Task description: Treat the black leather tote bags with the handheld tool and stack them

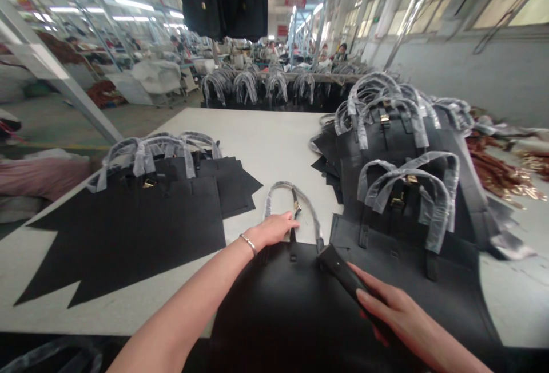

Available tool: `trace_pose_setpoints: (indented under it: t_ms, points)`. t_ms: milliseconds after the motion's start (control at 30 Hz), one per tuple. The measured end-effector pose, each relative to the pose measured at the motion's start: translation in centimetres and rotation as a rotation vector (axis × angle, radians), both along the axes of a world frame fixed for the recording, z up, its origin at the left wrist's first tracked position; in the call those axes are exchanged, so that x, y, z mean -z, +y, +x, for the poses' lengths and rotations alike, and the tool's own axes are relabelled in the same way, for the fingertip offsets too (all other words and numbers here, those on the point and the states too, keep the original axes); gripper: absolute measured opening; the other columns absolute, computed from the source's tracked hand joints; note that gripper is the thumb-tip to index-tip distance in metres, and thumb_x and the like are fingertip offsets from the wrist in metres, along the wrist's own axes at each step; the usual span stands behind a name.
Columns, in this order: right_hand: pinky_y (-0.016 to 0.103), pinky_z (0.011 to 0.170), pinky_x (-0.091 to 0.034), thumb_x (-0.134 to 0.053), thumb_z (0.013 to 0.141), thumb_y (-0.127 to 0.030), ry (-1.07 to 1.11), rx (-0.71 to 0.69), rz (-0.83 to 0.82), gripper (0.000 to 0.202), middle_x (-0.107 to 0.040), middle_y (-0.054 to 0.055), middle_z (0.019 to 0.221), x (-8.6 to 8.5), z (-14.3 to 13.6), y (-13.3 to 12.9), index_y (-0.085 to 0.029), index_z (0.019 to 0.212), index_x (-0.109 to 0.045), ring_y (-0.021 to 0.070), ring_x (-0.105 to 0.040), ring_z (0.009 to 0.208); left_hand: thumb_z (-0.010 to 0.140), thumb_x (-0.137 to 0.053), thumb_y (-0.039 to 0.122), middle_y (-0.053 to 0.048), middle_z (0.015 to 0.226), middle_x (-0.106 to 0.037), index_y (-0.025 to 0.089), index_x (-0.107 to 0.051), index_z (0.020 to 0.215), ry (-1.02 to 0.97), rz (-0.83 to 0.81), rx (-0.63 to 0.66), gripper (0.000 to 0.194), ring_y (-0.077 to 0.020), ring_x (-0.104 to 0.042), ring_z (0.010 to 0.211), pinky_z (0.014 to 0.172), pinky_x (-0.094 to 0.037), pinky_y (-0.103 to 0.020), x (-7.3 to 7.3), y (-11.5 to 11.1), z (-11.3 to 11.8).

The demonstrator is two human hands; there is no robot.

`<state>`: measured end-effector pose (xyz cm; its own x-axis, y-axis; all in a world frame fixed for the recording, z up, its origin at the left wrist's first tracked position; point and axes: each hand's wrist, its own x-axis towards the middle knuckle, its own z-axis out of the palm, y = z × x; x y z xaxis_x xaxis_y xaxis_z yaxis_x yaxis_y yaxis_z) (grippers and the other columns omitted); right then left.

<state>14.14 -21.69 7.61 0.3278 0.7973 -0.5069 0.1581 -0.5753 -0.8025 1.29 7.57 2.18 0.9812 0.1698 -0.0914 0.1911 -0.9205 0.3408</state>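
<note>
A black leather handbag panel point(274, 293) lies in front of me at the table's near edge, its handle point(315, 207) wrapped in clear plastic and arching away from me. My left hand point(278, 229) is closed on the narrow black strap point(293, 237) at the panel's top edge; a gold clasp point(297, 207) shows just beyond the fingers. In my right hand point(381, 298) is a black handheld tool point(338, 267) with a broad, flat head. That head is at the right base of the handle, and I cannot tell whether it touches.
Stacks of similar black bag panels point(141, 224) lie at the left, with more panels point(398, 235) at the right. Finished-looking bags point(223, 7) hang overhead. Several wrapped handles point(274, 86) line a rack behind the white table point(257, 133). Brown straps point(493, 161) are heaped far right.
</note>
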Motion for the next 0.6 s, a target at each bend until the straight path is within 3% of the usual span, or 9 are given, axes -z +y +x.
trace_pose_setpoints:
  t_ms: [133,400,600]
  points:
    - [0.02,0.044,-0.046,-0.049,0.089,-0.052,0.101,-0.086,-0.043,0.067,-0.056,-0.003,0.072,-0.3,-1.4,1.8,-0.026,0.148,-0.033,0.0099,-0.057,0.049,0.082,-0.057,0.022,-0.005,0.108,-0.055,0.029,-0.053,0.129,0.017,-0.058,0.014,0.047,-0.0197,-0.06,0.089,0.078,-0.048,-0.027,-0.2,-0.3,-0.4]
    - [0.018,0.038,-0.044,-0.047,0.093,-0.047,0.195,-0.156,-0.161,0.061,-0.057,-0.004,0.065,-1.4,-1.6,7.1,-0.028,0.149,-0.031,0.0089,-0.055,0.041,0.088,-0.054,0.027,-0.003,0.112,-0.054,0.029,-0.049,0.129,-0.146,-0.069,-0.083,0.041,-0.0196,-0.056,0.103,0.091,-0.045,-0.029,2.2,-1.2,-1.6]
    - [0.019,0.039,-0.044,-0.05,0.089,-0.055,0.092,-0.217,-0.128,0.064,-0.057,-0.003,0.067,-1.9,-1.7,7.3,-0.028,0.146,-0.037,0.0101,-0.056,0.044,0.089,-0.056,0.035,-0.003,0.11,-0.055,0.03,-0.051,0.127,-0.132,-0.06,-0.094,0.039,-0.0201,-0.058,0.098,0.084,-0.047,-0.028,2.2,-0.8,-1.6]
